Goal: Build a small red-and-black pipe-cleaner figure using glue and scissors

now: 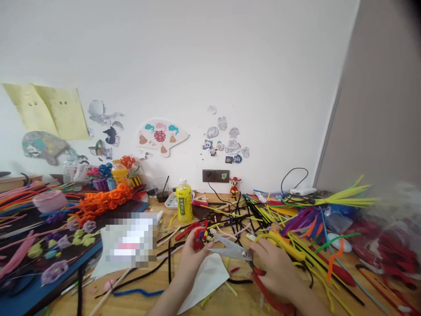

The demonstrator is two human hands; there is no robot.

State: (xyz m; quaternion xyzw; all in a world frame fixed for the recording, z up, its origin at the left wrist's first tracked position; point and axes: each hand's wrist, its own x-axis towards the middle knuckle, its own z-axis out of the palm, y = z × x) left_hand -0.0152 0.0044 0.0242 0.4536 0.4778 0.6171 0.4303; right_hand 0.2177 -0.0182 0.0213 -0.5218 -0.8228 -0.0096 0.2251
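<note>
My left hand (191,254) pinches a small red, blue and yellow figure (201,237) that looks made of pipe cleaners; the fingers partly cover it. In my right hand (274,265) is a pair of scissors (230,250) with red handles. Their blades are spread and point left, with the tips close to the figure; whether they touch it I cannot tell. Below the blades a white sheet of paper (207,281) lies on the wooden table. A similar figure with a red hat (234,187) stands upright against the wall.
A yellow drink bottle (184,204) stands behind my left hand, near a cup of dark liquid (162,193). Loose yellow pipe cleaners (315,259) cover the right side. An orange twisted chain (101,204) and pastel flowers (54,272) lie left. A black power strip (215,176) is on the wall.
</note>
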